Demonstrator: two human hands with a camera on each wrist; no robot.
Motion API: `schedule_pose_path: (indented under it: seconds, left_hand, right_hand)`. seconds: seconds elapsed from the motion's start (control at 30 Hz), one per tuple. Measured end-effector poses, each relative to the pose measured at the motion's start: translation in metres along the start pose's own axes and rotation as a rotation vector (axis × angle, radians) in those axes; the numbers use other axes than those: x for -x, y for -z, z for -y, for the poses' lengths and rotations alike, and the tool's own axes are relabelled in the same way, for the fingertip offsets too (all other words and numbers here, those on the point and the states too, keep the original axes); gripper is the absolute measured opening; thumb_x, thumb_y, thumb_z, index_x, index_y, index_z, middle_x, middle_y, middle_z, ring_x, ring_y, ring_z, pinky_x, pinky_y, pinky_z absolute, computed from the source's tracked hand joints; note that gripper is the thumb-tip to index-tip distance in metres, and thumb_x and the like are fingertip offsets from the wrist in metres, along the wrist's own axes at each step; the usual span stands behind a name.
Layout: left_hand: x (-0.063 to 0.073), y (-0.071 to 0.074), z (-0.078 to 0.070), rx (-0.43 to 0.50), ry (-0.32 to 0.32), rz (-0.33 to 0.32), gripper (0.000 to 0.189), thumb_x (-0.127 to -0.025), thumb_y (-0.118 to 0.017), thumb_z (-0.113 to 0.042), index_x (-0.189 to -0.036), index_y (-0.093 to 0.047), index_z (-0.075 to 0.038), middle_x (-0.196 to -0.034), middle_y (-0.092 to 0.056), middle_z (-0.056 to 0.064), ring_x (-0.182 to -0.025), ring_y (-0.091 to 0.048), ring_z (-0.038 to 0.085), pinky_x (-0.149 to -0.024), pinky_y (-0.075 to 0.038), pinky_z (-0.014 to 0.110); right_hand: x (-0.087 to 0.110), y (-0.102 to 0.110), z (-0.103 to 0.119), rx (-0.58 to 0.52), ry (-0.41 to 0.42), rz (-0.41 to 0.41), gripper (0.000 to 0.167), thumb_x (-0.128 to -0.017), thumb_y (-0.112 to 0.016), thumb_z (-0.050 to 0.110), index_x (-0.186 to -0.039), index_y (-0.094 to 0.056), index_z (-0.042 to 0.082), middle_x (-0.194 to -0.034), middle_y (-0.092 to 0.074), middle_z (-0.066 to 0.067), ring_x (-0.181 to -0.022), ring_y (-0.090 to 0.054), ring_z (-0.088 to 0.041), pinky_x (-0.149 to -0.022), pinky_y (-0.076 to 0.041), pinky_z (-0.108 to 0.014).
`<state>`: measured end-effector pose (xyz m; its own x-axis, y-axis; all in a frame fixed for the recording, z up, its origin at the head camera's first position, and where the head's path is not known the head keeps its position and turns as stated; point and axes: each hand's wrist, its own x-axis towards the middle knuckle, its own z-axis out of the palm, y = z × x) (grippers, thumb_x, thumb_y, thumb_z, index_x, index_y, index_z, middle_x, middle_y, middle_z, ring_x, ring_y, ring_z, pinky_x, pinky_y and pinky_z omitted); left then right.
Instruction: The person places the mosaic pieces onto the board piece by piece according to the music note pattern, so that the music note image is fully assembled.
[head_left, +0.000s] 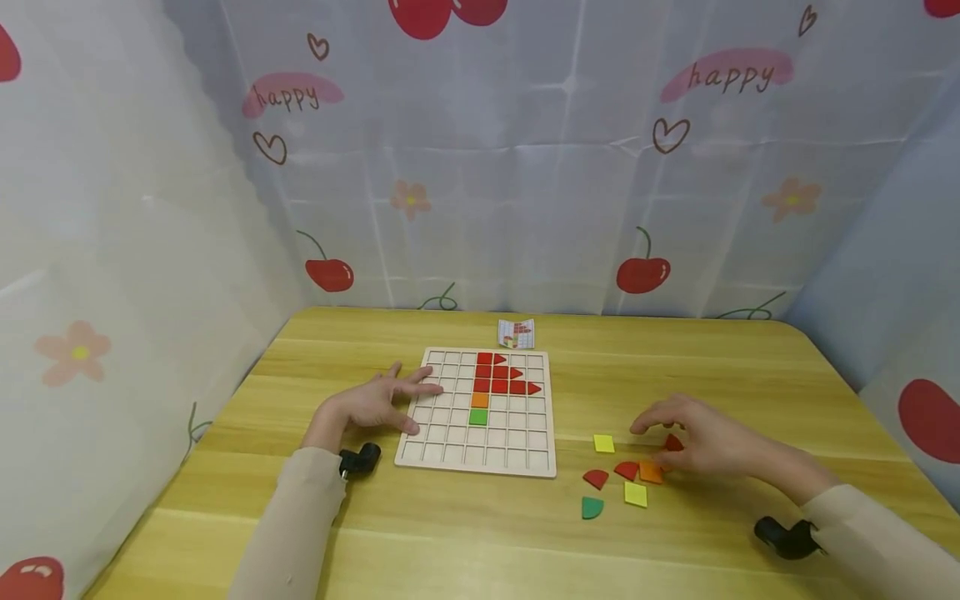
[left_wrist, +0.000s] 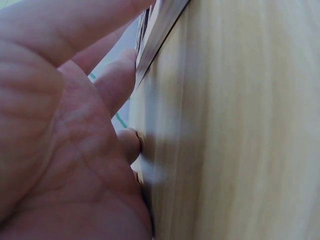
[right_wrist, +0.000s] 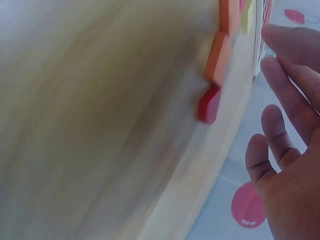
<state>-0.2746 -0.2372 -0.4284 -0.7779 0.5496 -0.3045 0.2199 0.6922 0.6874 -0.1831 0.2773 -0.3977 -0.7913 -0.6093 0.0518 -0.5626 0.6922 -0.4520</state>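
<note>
My left hand (head_left: 372,402) rests on the left edge of a wooden grid board (head_left: 444,437), its fingers spread. On the board lie rows of red squares (head_left: 482,372) ending in red triangles (head_left: 534,388). Below them are an orange square (head_left: 480,400) and a green square (head_left: 477,417). To the right, my right hand (head_left: 705,440) hovers over loose tiles, fingers loosely bent; the right wrist view shows nothing held. Beneath or beside it are a red piece (head_left: 673,442), an orange tile (head_left: 650,472) and a red quarter circle (head_left: 626,471). The left wrist view shows mainly the palm (left_wrist: 75,150).
A small printed pattern card (head_left: 516,334) lies behind the board. Nearer the front are yellow squares (head_left: 635,495), another red quarter circle (head_left: 596,479) and a green quarter circle (head_left: 592,507). A printed curtain (head_left: 480,233) hangs behind the wooden table (head_left: 450,542).
</note>
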Motion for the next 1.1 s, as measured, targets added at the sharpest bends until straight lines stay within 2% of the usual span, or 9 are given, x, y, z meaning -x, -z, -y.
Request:
schedule_pose_path:
  seconds: [0.3, 0.5, 0.67, 0.83, 1.1]
  left_hand:
    - [0.001, 0.0, 0.002, -0.023, -0.018, 0.003, 0.069, -0.086, -0.083, -0.028, -0.148, -0.055, -0.041, -0.174, -0.013, -0.013, -0.159, 0.02, 0.039, -0.116, 0.007, 0.08]
    - [0.001, -0.001, 0.002, -0.036, -0.027, 0.004, 0.07, -0.086, -0.083, -0.029, -0.15, -0.054, -0.04, -0.174, -0.012, -0.012, -0.158, 0.021, 0.04, -0.115, 0.008, 0.08]
    - [0.0, 0.0, 0.0, -0.04, -0.034, 0.003, 0.07, -0.086, -0.082, -0.029, -0.149, -0.054, -0.04, -0.174, -0.012, -0.012, -0.159, 0.02, 0.04, -0.115, 0.008, 0.08]
    - [0.0, 0.001, -0.001, -0.033, -0.036, 0.003, 0.07, -0.086, -0.083, -0.028, -0.149, -0.054, -0.04, -0.174, -0.012, -0.012, -0.158, 0.021, 0.039, -0.115, 0.009, 0.08]
    - [0.001, 0.0, -0.001, -0.015, -0.03, 0.007, 0.069, -0.086, -0.083, -0.029, -0.149, -0.055, -0.039, -0.174, -0.012, -0.012, -0.158, 0.022, 0.04, -0.115, 0.01, 0.08]
  right_hand:
    - [0.016, -0.006, -0.017, -0.025, -0.035, 0.028, 0.036, -0.082, -0.087, 0.02, -0.115, -0.075, 0.029, -0.114, -0.072, 0.014, -0.096, -0.053, -0.009, -0.082, -0.05, -0.027]
    - [0.017, -0.012, -0.02, -0.077, -0.033, 0.049, 0.037, -0.082, -0.084, 0.009, -0.111, -0.075, 0.03, -0.112, -0.071, 0.013, -0.092, -0.048, -0.005, -0.076, -0.048, -0.023]
    - [0.017, -0.014, -0.021, -0.065, -0.051, 0.042, 0.038, -0.081, -0.083, 0.007, -0.11, -0.076, 0.03, -0.109, -0.07, 0.014, -0.092, -0.047, -0.003, -0.076, -0.048, -0.022]
    - [0.014, -0.013, -0.017, -0.054, -0.046, 0.016, 0.033, -0.082, -0.084, 0.011, -0.109, -0.075, 0.028, -0.104, -0.068, 0.015, -0.09, -0.048, -0.005, -0.074, -0.046, -0.022]
    - [0.001, -0.005, -0.004, -0.058, -0.015, -0.074, 0.032, -0.081, -0.08, 0.003, -0.109, -0.075, 0.018, -0.102, -0.069, 0.014, -0.088, -0.057, -0.008, -0.076, -0.051, -0.027]
